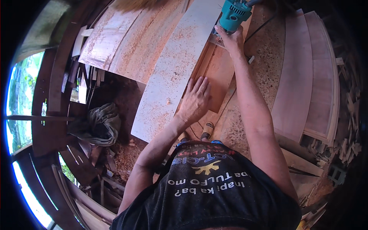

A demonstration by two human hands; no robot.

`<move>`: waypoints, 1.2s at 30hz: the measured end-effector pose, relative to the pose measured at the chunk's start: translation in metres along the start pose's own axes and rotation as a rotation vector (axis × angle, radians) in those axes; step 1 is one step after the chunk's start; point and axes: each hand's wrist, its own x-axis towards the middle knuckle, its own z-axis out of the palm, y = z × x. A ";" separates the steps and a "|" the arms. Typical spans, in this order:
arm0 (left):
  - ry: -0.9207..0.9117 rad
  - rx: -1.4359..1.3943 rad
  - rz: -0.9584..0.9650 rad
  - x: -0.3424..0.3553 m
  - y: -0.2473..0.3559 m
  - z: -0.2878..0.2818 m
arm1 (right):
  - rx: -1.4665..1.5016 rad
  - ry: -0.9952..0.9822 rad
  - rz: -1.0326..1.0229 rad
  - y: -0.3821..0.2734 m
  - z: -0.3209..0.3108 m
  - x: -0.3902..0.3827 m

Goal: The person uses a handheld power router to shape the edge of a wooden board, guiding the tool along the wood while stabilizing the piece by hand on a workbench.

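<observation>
My right hand [231, 39] is wrapped round a teal trim router [234, 16], whose base sits on a reddish-brown wooden board [220, 73] toward the far end. The cutting bit is hidden. Fingers stretched, my left hand [195, 99] lies flat on the near part of the same board, by its left edge. A groove or raised strip runs along that edge. Just left of it stretches a long pale board [168, 69] strewn with shavings.
Wide wooden panels [126, 38] covered in sawdust lie at the far left. More panels [297, 76] lean at the right. A cord [262, 25] trails from near the router. A grey cloth sack [101, 124] rests at the left, and a hollow block [337, 174] at the lower right.
</observation>
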 end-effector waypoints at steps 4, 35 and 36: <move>0.194 0.009 -0.021 0.037 -0.042 -0.011 | -0.023 -0.045 -0.005 0.000 0.013 -0.004; 0.059 0.204 -0.138 0.143 -0.055 0.021 | -0.146 0.067 0.092 -0.013 0.004 -0.003; 0.058 0.206 -0.139 0.145 -0.054 0.020 | -0.163 0.063 0.065 -0.011 0.003 -0.001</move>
